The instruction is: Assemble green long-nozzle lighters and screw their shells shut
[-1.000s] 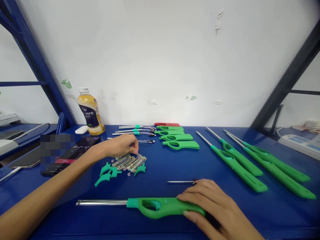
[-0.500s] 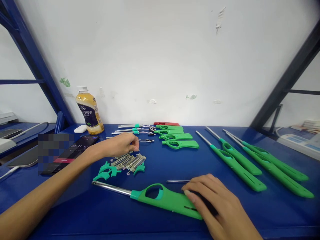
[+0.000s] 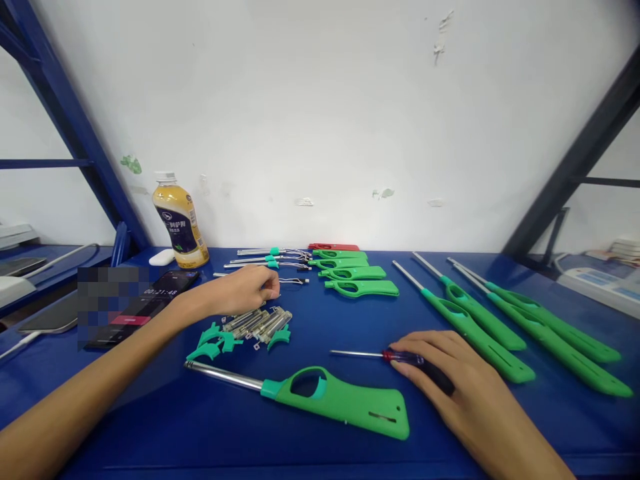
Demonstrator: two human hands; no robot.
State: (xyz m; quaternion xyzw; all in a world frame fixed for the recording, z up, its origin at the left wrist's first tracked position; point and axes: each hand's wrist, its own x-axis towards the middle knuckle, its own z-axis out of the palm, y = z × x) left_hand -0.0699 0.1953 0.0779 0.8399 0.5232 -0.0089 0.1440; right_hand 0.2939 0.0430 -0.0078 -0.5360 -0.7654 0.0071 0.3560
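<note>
My right hand (image 3: 435, 367) is closed round a screwdriver (image 3: 407, 358) with a dark handle and a thin metal shaft pointing left. In front of me lies a green lighter (image 3: 350, 403) with its metal tube toward the left, touched by neither hand. My left hand (image 3: 247, 288) has its fingers curled together just above a pile of clear cylinders (image 3: 260, 325); whatever its fingertips hold is too small to make out. Teal trigger pieces (image 3: 210, 343) lie beside the pile.
Several green lighters (image 3: 475, 339) lie at the right. Green casings (image 3: 363, 288), a red casing (image 3: 333, 247) and metal tubes with wires (image 3: 250, 265) lie near the wall. A bottle (image 3: 180, 227), a white case (image 3: 161, 257) and a phone (image 3: 145, 303) are at the left.
My right hand has moved right, off the green lighter's end, and now grips the screwdriver, whose handle shows more. My left hand has barely moved.
</note>
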